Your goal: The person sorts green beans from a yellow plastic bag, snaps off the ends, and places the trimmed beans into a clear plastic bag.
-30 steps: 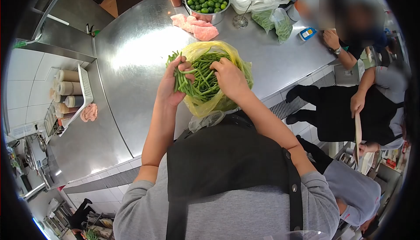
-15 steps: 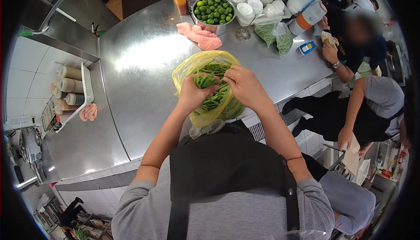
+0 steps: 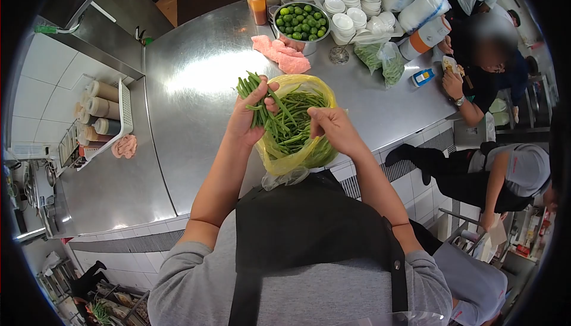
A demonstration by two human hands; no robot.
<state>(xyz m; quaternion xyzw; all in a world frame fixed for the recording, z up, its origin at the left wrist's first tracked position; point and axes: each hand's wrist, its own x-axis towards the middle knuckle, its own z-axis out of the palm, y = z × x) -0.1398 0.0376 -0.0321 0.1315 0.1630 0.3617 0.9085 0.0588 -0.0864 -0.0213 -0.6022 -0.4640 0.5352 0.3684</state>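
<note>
While the left hand grips a bunch of beans with fingers curled tight, lifted at ten o'clock of the yellow bag, the right hand pinches the bag's rim at three o'clock. More beans fill the bag on the steel counter. At twelve o'clock lie a pink cloth and a bowl of limes.

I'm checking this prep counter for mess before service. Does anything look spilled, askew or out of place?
Nothing looks spilled. The left hand grips a bunch of green beans above the yellow bag; the right hand is at the bag. A pink cloth lies crumpled beside the bowl of limes.
</note>
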